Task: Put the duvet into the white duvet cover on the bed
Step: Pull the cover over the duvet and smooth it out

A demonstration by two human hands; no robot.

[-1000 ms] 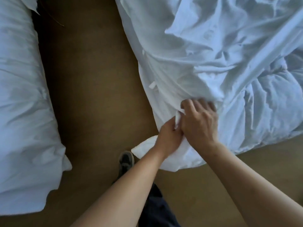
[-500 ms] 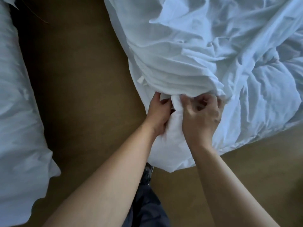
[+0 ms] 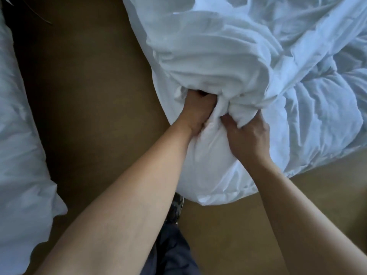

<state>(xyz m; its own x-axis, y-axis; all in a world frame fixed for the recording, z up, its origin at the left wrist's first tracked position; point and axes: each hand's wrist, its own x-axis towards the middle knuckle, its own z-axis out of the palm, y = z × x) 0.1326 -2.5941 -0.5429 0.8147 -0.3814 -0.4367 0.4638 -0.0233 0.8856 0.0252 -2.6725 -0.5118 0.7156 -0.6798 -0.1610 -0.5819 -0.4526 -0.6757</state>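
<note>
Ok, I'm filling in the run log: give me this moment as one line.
left hand: fingers hidden under gathered duvet cover | right hand: grips cover fold beside it | stage: duvet not yet fully inside

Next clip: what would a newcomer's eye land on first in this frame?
Two bare hands meet mid-frame. The left hand grips deep into a bunched fold of the white duvet cover, fingertips hidden, and the right hand pinches the same fabric right beside it. Behind them the puffy duvet sprawls to the right over the brown floor, and more white bedding lines the left edge.
</note>
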